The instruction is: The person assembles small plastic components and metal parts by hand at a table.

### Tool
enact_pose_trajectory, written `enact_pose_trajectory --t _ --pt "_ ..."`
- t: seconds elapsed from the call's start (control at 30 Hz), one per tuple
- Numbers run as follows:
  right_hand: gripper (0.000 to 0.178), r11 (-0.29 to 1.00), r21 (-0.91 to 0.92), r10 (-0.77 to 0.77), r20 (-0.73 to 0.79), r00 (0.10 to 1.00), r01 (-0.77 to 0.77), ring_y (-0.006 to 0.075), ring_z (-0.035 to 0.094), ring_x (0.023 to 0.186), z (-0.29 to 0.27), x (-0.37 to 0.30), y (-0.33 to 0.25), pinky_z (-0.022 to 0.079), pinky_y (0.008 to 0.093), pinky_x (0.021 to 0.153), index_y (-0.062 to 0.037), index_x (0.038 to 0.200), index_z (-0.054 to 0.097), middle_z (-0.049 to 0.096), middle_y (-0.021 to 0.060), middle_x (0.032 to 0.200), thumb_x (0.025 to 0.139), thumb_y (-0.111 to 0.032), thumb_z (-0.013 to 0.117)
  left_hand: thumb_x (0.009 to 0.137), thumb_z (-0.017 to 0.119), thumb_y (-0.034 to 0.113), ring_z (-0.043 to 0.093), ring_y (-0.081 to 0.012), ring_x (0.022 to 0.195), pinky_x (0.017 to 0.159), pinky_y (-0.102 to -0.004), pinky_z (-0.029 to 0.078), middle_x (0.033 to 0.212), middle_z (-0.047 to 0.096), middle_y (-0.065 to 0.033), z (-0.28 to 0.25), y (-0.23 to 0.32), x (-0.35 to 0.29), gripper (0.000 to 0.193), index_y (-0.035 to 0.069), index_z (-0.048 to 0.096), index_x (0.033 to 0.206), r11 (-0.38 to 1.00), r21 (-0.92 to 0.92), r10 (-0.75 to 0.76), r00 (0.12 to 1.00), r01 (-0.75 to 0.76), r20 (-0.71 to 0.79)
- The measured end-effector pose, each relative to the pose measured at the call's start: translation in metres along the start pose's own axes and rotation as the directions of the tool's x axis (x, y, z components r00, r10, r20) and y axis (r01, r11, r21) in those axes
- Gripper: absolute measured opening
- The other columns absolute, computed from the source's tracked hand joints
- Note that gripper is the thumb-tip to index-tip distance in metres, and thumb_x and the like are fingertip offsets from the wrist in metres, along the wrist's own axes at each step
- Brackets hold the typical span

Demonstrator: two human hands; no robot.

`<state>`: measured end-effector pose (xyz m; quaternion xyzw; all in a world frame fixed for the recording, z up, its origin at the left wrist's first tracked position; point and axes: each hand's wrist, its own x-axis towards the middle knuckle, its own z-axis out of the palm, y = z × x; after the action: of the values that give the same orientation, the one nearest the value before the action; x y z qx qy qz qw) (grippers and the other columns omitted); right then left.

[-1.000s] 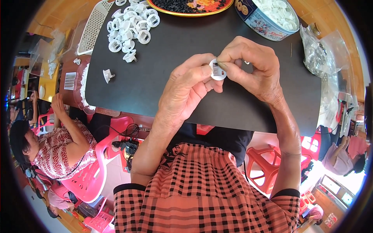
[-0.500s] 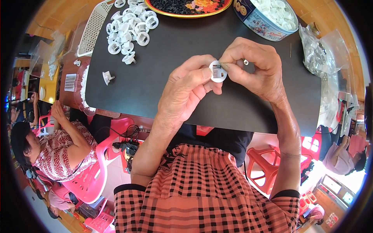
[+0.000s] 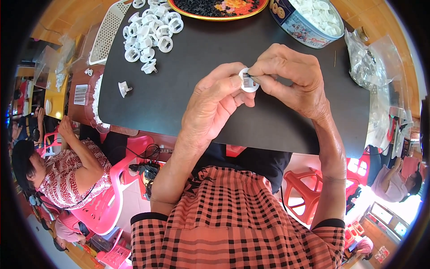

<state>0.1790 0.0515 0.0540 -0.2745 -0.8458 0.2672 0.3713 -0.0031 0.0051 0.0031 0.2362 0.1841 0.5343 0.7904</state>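
Observation:
My left hand [image 3: 214,96] is closed on a white round plastic part [image 3: 251,86] with a flat disc face and rectangular openings. Thumb and fingers grip it by its left edge, above the dark table. My right hand [image 3: 291,80] pinches a small black piece [image 3: 249,75] between thumb and forefinger, against the upper opening of the disc. The fingertips hide most of that piece. At the far left of the table lies a heap of similar white round parts [image 3: 148,33], and a single white part [image 3: 124,89] rests apart, nearer to me.
A red-rimmed tray [image 3: 210,18] of small black pieces stands at the back. Right of it is a round tin [image 3: 304,38] of white translucent pieces. Clear plastic bags [image 3: 369,67] lie at the right edge, a white basket [image 3: 105,38] at the left. Other people sit on both sides.
The white part and my right fingertips have shifted slightly left and up. A small metallic bit seen between my right fingers before is now out of sight.

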Motion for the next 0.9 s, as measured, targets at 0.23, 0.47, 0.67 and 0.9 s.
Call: enact_pose_trajectory --t 0.23,0.47,0.67,0.9 --pt "0.010 0.995 -0.093 -0.025 -0.014 1.000 0.023 0.0163 0.060 0.070 0.0019 -0.0002 -0.0042 0.042 0.0296 0.061 -0.0069 0.082 0.064 0.062 0.0000 0.075 0.074 -0.001 0.067 0.092 0.055 0.013 0.060 -0.0176 0.085 0.075 -0.0325 0.050 0.096 0.061 -0.0107 -0.0004 -0.0002 -0.0010 0.026 -0.004 0.056 0.111 0.999 0.038 0.017 1.000 -0.017 0.005" --pt "0.012 0.997 -0.079 -0.021 -0.040 0.999 0.018 0.0139 0.055 0.060 0.0039 -0.0019 -0.0036 0.041 0.0277 0.058 -0.0071 0.079 0.062 0.058 -0.0004 0.071 0.072 0.001 0.068 0.091 0.056 0.014 0.060 -0.0188 0.084 0.075 -0.0324 0.050 0.097 0.061 -0.0113 -0.0006 -0.0003 -0.0022 0.027 -0.004 0.057 0.111 1.000 0.028 0.000 1.000 -0.001 0.014" --pt "0.012 0.990 0.078 0.115 -0.008 0.993 -0.114 0.0134 0.053 0.059 -0.0019 -0.0017 -0.0017 0.042 0.0269 0.058 -0.0071 0.079 0.062 0.059 -0.0005 0.070 0.072 0.000 0.068 0.090 0.058 0.015 0.060 -0.0197 0.081 0.074 -0.0319 0.050 0.095 0.061 -0.0114 -0.0028 -0.0012 -0.0006 0.028 -0.005 0.057 0.110 1.000 0.003 -0.020 0.999 0.020 0.040" --pt "0.011 0.994 -0.096 -0.062 -0.019 0.998 0.059 0.0156 0.058 0.065 -0.0003 -0.0002 -0.0004 0.043 0.0270 0.059 -0.0059 0.079 0.062 0.062 0.0011 0.075 0.073 0.001 0.067 0.090 0.059 0.015 0.060 -0.0183 0.079 0.074 -0.0312 0.050 0.092 0.061 -0.0102 0.0009 -0.0008 -0.0007 0.027 -0.004 0.057 0.108 0.999 -0.022 -0.028 0.999 0.028 -0.022"
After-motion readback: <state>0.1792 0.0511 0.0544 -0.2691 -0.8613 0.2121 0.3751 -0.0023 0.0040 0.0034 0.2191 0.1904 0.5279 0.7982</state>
